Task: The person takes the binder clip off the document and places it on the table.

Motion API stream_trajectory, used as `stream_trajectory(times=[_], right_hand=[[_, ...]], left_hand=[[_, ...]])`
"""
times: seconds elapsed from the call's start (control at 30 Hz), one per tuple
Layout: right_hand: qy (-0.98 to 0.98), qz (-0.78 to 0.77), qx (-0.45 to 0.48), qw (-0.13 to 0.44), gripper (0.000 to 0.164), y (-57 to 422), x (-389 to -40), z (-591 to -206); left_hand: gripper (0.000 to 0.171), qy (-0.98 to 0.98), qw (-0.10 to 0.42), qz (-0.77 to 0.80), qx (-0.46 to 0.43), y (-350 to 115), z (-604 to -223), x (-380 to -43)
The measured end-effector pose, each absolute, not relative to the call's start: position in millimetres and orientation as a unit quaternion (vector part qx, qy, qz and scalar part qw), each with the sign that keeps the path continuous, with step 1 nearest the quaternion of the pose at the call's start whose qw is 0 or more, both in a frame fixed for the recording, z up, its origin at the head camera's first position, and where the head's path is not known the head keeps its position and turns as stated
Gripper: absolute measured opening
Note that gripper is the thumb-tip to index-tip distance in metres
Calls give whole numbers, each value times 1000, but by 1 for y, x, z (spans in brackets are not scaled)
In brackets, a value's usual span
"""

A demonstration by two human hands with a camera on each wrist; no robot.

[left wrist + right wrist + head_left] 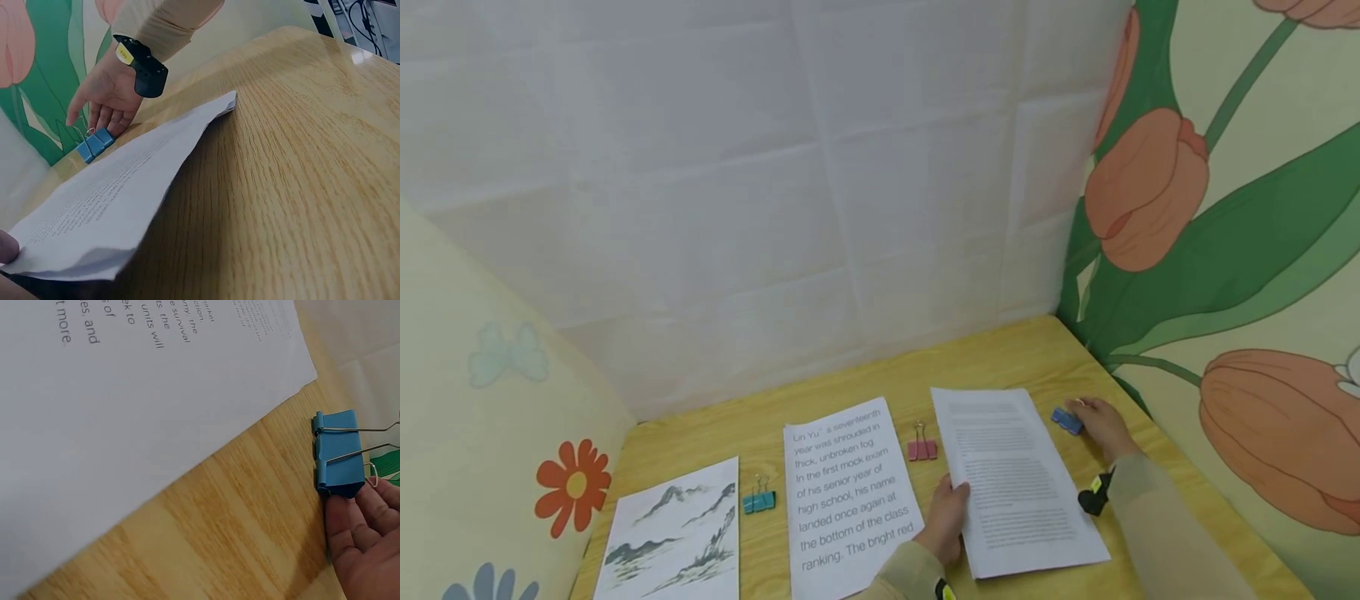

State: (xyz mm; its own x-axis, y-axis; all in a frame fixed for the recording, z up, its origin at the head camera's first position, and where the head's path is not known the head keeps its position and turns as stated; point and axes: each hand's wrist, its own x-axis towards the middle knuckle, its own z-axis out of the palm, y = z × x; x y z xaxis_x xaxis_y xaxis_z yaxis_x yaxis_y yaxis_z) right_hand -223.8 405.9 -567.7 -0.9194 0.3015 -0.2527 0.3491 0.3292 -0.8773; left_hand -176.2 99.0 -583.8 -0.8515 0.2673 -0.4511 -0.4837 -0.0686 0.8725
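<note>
In the head view my left hand grips the lower left edge of a stack of printed paper, thumb on top. The left wrist view shows the near edge of the paper stack raised off the table. My right hand is at a blue binder clip, right of the stack. In the right wrist view the curled fingers touch one end of the blue clip, whose wire handles extend toward the hand. The thumb is mostly out of that view. The clip stands apart from the paper.
A pink binder clip lies left of the stack, beside a large-print sheet. Further left are a teal binder clip and a landscape painting sheet. The wooden table meets a white backdrop behind.
</note>
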Motion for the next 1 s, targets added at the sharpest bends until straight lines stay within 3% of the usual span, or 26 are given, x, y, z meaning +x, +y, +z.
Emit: stream_trajectory(times=[0.4, 1.0], right_hand=[[806, -550, 220, 23, 79, 405, -226, -567], [808, -549, 212, 25, 79, 407, -221, -565]], left_hand=[[54, 656, 277, 698, -73, 96, -578, -180], [58, 684, 265, 676, -73, 98, -571, -179]])
